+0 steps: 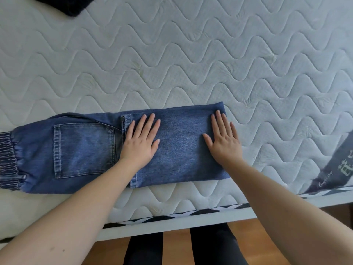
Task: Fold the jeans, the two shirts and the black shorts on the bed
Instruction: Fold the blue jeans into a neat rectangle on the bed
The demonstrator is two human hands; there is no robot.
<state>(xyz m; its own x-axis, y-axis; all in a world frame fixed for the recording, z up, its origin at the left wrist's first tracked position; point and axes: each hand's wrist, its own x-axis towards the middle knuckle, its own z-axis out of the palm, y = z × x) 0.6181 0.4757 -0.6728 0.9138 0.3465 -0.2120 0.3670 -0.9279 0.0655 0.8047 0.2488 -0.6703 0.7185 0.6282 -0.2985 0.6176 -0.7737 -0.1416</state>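
Over on the left, the jeans [118, 148] lie lengthwise along the near edge of the bed [191, 54], elastic waistband [7, 159] at the far left, back pocket [84, 150] facing up. The legs are doubled back over themselves, hem [126, 123] landing just beside the pocket, so this garment looks roughly half folded, with at least one more fold to go. The left hand [140, 138] lies flat, fingers straight and spread, pressing the folded layer right at that hem and gripping nothing. Further right, the right hand [222, 139] does the same near the crease end, palm down, fingers extended. Denim sits under both palms, not pinched. A dark garment [63, 4] peeks in at the top left corner, apparently unfolded; no shirts in view.
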